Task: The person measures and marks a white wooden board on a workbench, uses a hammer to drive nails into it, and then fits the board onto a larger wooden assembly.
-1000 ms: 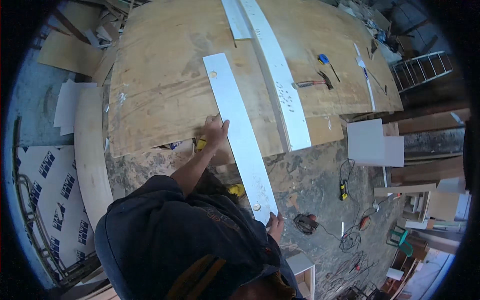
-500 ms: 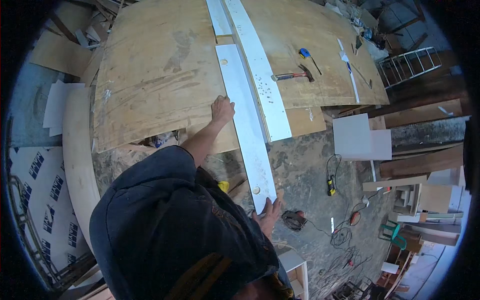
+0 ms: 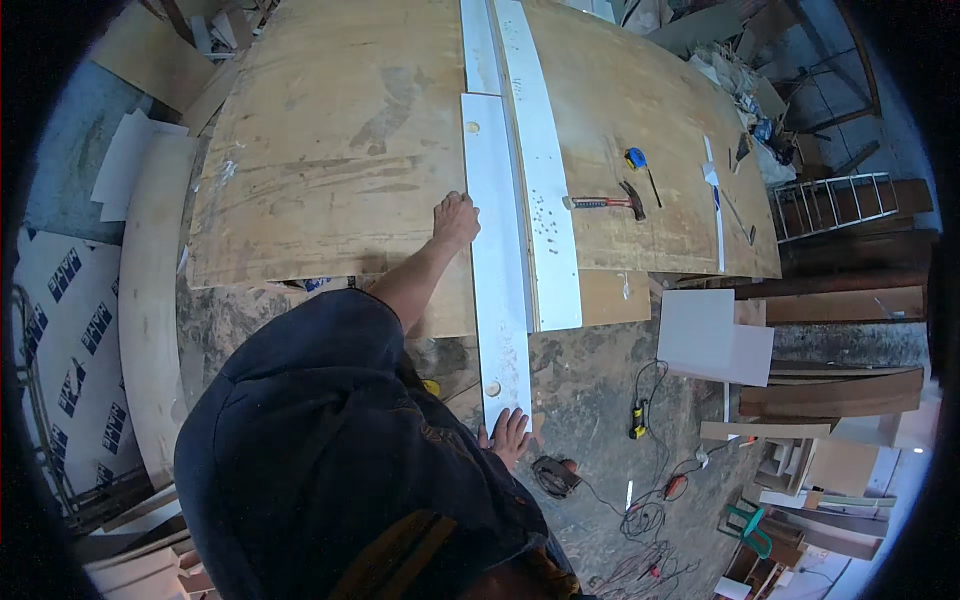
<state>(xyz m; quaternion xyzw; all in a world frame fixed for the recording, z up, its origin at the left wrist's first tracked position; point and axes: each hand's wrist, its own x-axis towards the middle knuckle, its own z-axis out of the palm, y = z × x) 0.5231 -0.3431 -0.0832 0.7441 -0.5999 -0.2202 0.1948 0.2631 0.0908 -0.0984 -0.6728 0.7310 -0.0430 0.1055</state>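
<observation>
A long white board (image 3: pixel 500 270) with a round hole near each end runs from the plywood-topped table (image 3: pixel 300 200) out over its near edge. My left hand (image 3: pixel 456 220) is closed, its fingers curled on the board's left edge. Across the near end lies my right hand (image 3: pixel 508 438), its fingers on the top face and its thumb at the left corner. The board's far end meets another white strip (image 3: pixel 480 50). Close along the right side stands a second white board (image 3: pixel 545 200), with many small dark pieces scattered on it.
Right of the boards lie a claw hammer (image 3: pixel 610 202) and a blue tape measure (image 3: pixel 636 158). A yellow-and-black power tool (image 3: pixel 638 422), a dark corded tool (image 3: pixel 555 476) and tangled cables (image 3: pixel 650 515) are on the floor. White panels (image 3: pixel 700 335) lean by the table's right corner.
The white board has slid away from me, closing the gap at the far strip. Both hands keep their places on it. The whole view has turned slightly.
</observation>
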